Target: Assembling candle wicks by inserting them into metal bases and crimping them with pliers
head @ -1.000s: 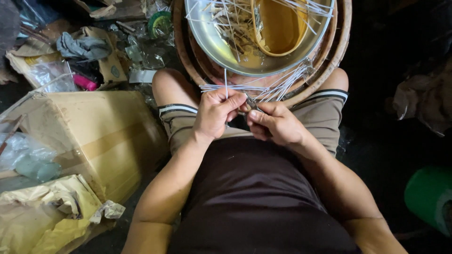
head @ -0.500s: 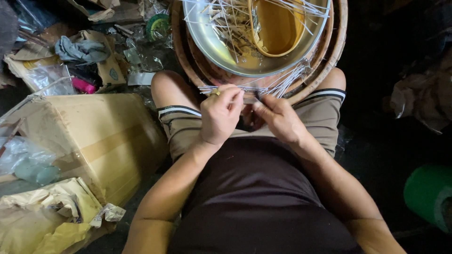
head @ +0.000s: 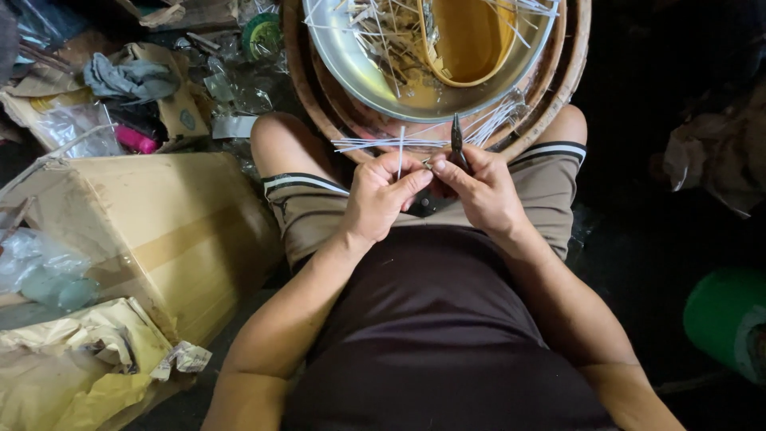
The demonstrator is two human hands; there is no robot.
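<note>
A thin white strip (head: 401,152) is pinched upright between the closed fingers of the left hand (head: 381,195) above the lap, dark pliers (head: 456,142) are gripped in the right hand (head: 479,190) touching it, a cardboard box (head: 152,231) is seen left, and a strip-filled metal bowl (head: 359,76) beyond.

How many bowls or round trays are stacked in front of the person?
3 that I can tell: a yellow bowl inside a metal basin, which sits in a woven round tray. The tray's rim looks layered, so another may be nested underneath.
</note>
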